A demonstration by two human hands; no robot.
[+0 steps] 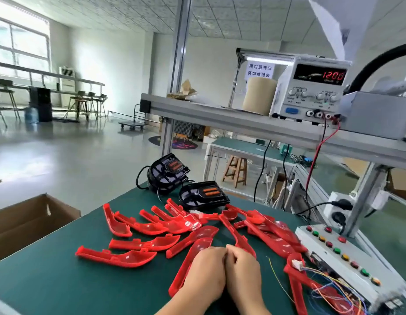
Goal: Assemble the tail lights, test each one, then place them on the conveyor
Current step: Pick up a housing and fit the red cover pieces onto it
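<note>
Several red tail-light lenses [138, 227] lie scattered over the green table mat [50, 285]. Two black lamp housings stand at the far edge, one [168, 172] behind the other [203, 195]. My left hand [205, 271] and my right hand [244, 269] rest side by side at the near middle, knuckles touching, fingers curled down. The left hand lies on a long red lens [190, 264]; whether it grips it is unclear. What the right hand's fingers cover is hidden. At the near right, a red lens with a white connector [296, 263] trails coloured wires [333, 289].
A white button box [342, 253] with red, green and yellow buttons lies along the table's right edge. A power supply [311, 87] reading 12.00 sits on the shelf above, with red and black leads hanging down. An open cardboard box [27, 221] stands at the left.
</note>
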